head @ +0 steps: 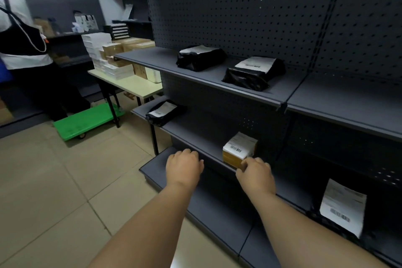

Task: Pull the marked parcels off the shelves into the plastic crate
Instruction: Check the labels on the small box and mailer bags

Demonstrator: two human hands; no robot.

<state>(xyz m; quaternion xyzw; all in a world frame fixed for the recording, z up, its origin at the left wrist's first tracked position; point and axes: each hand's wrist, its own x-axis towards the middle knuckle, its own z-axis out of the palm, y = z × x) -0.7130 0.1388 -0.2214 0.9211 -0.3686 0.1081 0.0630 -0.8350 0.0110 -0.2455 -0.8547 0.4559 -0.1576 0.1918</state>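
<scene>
two hands reach toward the middle shelf (195,137). the right hand (255,173) has its fingertips curled against the near lower corner of a small yellow box (239,150) with a white barcode label, standing at the shelf's front edge. the left hand (185,165) hovers to the left of the box, apart from it, fingers loosely bent and holding nothing. black bagged parcels (254,73) lie on the shelf above.

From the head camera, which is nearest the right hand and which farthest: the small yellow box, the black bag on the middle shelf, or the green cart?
1. Yellow box, middle shelf, at the right hand's fingertips.
2. Black bag, same shelf, far to the left.
3. Green cart, on the floor, beyond the shelves.
</scene>
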